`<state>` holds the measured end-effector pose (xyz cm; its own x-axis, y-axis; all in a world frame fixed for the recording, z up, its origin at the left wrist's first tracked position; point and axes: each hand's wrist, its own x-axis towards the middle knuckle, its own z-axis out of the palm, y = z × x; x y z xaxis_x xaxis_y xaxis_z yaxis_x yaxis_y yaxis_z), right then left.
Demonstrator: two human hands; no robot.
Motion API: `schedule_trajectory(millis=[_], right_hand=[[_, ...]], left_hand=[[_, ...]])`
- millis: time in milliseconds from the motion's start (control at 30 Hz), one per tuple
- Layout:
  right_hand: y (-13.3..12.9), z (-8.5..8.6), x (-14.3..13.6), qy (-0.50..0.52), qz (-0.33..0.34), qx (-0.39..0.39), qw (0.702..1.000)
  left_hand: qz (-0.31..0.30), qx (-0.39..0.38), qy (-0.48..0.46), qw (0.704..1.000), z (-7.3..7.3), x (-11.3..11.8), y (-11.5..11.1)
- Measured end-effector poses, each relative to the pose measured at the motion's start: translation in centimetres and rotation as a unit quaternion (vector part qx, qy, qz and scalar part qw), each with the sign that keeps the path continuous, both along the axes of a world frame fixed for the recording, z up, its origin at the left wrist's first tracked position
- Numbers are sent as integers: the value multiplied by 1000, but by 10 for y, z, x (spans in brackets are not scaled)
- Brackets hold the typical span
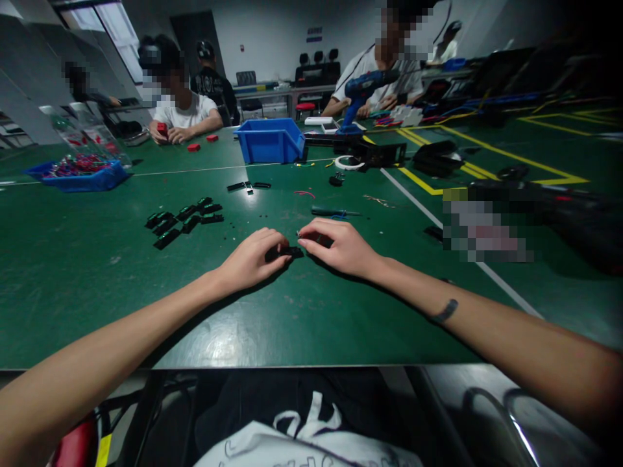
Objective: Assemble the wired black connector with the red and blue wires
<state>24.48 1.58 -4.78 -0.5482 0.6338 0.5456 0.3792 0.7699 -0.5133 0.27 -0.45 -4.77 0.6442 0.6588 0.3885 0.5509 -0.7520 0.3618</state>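
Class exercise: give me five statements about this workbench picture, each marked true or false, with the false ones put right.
1. The left hand holds a small black part. True.
2. The right hand grips the screwdriver. False: the screwdriver lies on the table beyond the right hand, whose fingertips pinch a tiny item, too small to identify.
3. A cluster of black pieces lies to the left of both hands. True.
4. The power drill stands left of the blue bin. False: the power drill stands to the right of the blue bin.
5. Two clear bottles stand by the blue tray. True.
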Motion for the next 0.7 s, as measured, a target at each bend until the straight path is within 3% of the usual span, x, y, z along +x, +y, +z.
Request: schedule_trajectory(millis=[233,433,700], right_hand=[[0,-1,0,2,-1,15,1000],[0,0,1,-11,10,4,1000],[0,1,0,-15,19,-9,1000]], left_hand=[[11,4,-13,1000,4,1,-1],[49,21,-91,994,8,2,-5],[19,61,-130,990,11,4,-11]])
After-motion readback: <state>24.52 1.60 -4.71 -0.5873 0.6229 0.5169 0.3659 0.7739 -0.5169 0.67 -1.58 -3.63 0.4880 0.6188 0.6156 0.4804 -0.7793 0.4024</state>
